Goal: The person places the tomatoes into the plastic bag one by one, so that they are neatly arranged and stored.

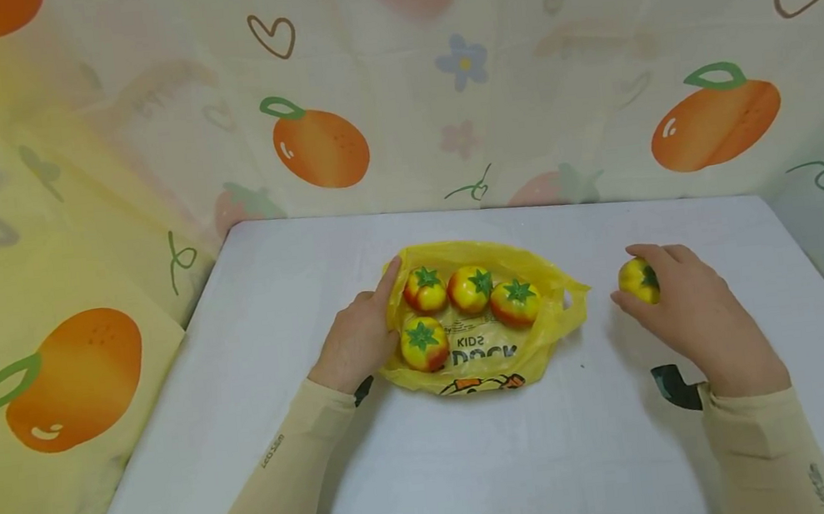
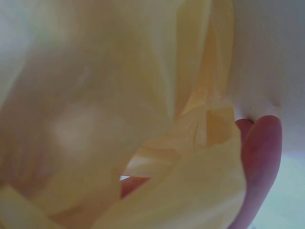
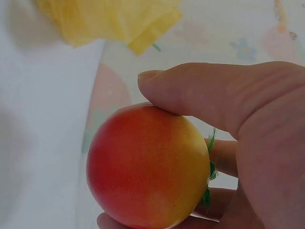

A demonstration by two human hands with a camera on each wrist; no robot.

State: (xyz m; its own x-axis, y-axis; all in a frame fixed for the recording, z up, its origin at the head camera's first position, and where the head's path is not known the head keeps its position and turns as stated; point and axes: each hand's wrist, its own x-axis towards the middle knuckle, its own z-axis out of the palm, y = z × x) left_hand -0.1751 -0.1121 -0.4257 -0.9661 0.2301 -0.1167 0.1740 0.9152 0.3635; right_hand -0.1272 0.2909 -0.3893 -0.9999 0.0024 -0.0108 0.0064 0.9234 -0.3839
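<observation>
A yellow plastic bag (image 1: 482, 248) lies spread with its mouth up on the white table. Inside it sit several yellow-and-red toy tomatoes (image 1: 515, 303) with green star-shaped tops. At the bag's left edge, my left hand (image 1: 360, 335) holds the plastic; its fingers (image 2: 263, 148) show beside the thin film in the left wrist view, partly hidden by it. Off to the right of the bag, my right hand (image 1: 692, 311) grips another toy tomato (image 3: 147, 167) between thumb and fingers. Its red side faces the right wrist camera, and the green top points toward the palm.
The white table (image 1: 539, 461) runs back to a curtain (image 1: 394, 83) printed with oranges, hearts and flowers. More of the printed cloth hangs along the left side. One bag handle (image 1: 574, 294) reaches out toward the right hand.
</observation>
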